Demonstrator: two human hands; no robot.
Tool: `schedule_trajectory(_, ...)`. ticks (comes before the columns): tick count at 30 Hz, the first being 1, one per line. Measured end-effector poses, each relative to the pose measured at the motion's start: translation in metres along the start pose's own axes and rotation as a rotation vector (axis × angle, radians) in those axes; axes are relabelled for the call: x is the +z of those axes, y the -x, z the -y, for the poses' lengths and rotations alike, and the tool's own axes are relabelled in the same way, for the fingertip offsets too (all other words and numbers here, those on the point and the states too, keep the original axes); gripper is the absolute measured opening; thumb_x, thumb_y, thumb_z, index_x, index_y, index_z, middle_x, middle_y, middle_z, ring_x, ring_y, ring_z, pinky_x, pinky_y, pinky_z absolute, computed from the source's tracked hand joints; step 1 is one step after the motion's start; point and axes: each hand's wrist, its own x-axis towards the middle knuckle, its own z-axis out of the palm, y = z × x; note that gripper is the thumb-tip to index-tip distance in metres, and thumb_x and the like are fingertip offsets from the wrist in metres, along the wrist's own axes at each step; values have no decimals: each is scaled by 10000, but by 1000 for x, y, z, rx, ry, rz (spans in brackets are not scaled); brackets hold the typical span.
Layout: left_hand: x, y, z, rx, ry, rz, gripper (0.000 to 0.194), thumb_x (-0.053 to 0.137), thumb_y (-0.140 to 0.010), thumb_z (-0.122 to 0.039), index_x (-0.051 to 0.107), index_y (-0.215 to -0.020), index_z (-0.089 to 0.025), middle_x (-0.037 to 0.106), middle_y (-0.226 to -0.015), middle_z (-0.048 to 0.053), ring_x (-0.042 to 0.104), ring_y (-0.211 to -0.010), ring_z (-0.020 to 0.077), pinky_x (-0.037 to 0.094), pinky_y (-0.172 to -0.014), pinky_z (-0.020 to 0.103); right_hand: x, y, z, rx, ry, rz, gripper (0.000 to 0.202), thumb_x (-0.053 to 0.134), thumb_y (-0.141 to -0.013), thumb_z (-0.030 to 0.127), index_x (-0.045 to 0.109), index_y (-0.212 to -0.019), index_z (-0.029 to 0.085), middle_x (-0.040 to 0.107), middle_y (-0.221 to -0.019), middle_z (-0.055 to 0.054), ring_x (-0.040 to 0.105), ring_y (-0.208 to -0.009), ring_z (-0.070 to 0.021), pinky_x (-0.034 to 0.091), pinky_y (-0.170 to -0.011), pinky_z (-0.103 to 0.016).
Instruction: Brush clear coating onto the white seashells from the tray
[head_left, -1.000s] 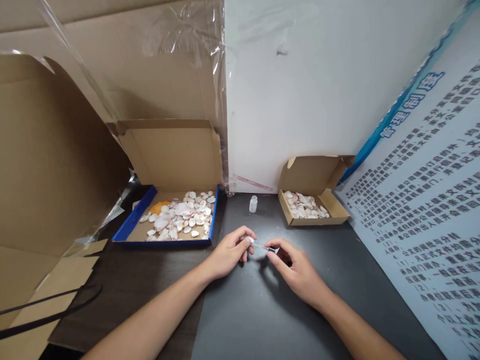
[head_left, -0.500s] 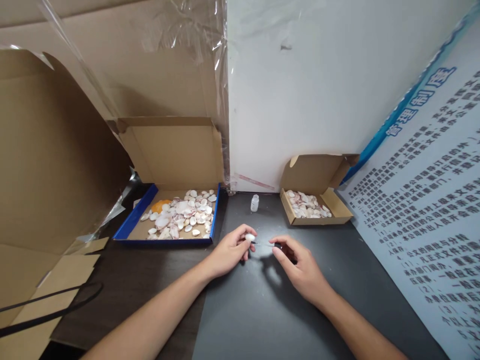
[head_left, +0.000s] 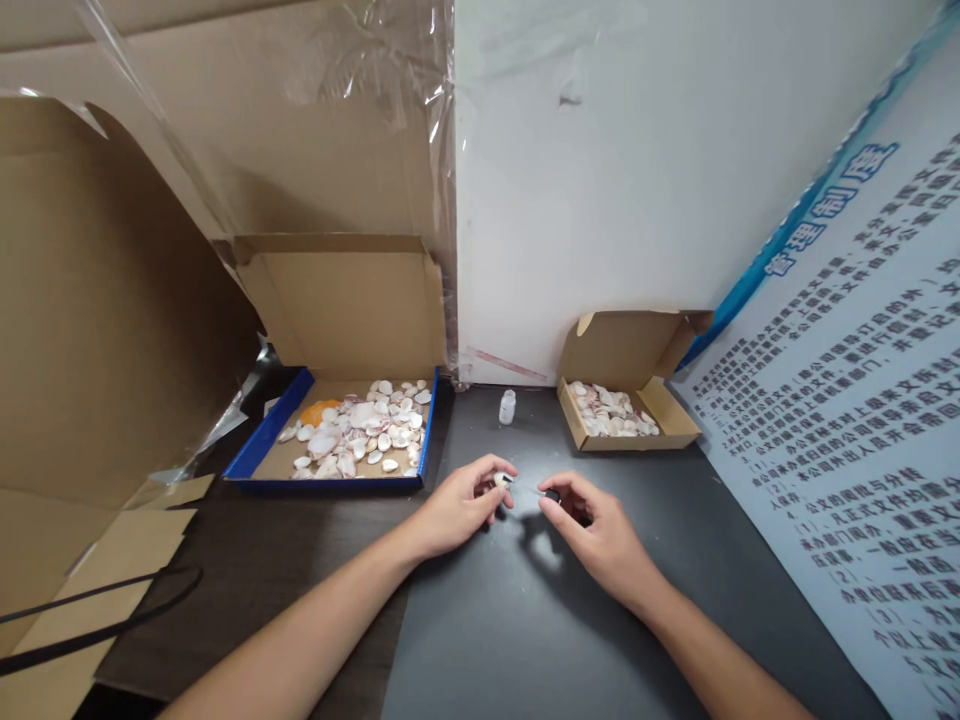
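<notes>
Between thumb and fingers, my left hand (head_left: 469,503) pinches a small white seashell (head_left: 501,482), which shows a dark mark near its right edge. My right hand (head_left: 589,515) is closed on a black cap (head_left: 553,495). A thin, pale stem extends from that cap toward the shell, and a gap separates its visible end from the shell. Behind both hands stands a small clear-and-white bottle (head_left: 508,408), upright on the dark grey mat (head_left: 480,640).
On the left, a blue-edged cardboard box (head_left: 326,484) holds several seashells and something orange. A smaller cardboard box (head_left: 637,442) of shells sits at the back right. Cardboard and a white panel (head_left: 637,150) rise behind; a printed sheet (head_left: 847,400) borders the right.
My left hand has turned the shell slightly, and a dark mark now shows on it. The stem in my right hand has drawn back from the shell. The view has shifted slightly.
</notes>
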Motion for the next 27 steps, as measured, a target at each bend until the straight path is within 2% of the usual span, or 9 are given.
schedule_trajectory(4,1,2,-1,18,-33,12,245,515,-886,-295,552,-1089,-163,608,-790,5,520,-608,104,430,-602,239,2,1,2,-24,16,46,245,551,-901,415,621,-970,190,535,-641,28,507,-563,-132,385,-539,-234)
schedule_trajectory(9,1,2,1,29,-71,11,251,511,-899,-311,552,-1099,-165,615,-769,5,512,-598,101,413,-603,234,2,1,4,-1,97,-17,265,511,-922,426,627,-970,193,537,-614,26,504,-549,-139,377,-527,-242)
schedule_trajectory(13,1,1,2,18,-47,1,235,540,-883,-313,555,-1071,-173,619,-769,5,521,-606,105,412,-596,232,2,1,4,-34,114,14,255,515,-919,419,635,-960,198,535,-616,23,511,-560,-143,385,-532,-244)
schedule_trajectory(17,2,2,0,9,42,10,256,594,-854,-335,551,-1045,-170,624,-772,3,532,-606,98,423,-597,226,6,2,2,-5,90,43,245,504,-931,414,607,-976,195,562,-628,22,533,-545,-141,398,-531,-246)
schedule_trajectory(21,7,1,0,-4,224,59,314,624,-835,-410,535,-987,-151,617,-752,5,524,-518,71,397,-518,200,11,3,4,7,-26,138,266,430,-974,409,539,-1090,196,651,-761,-8,606,-585,-142,451,-579,-251)
schedule_trajectory(27,13,1,5,0,322,73,404,614,-823,-528,513,-939,-155,592,-723,-4,521,-494,69,369,-486,192,18,2,10,-18,-24,134,251,431,-980,400,571,-1020,195,681,-786,-16,629,-601,-136,463,-590,-240)
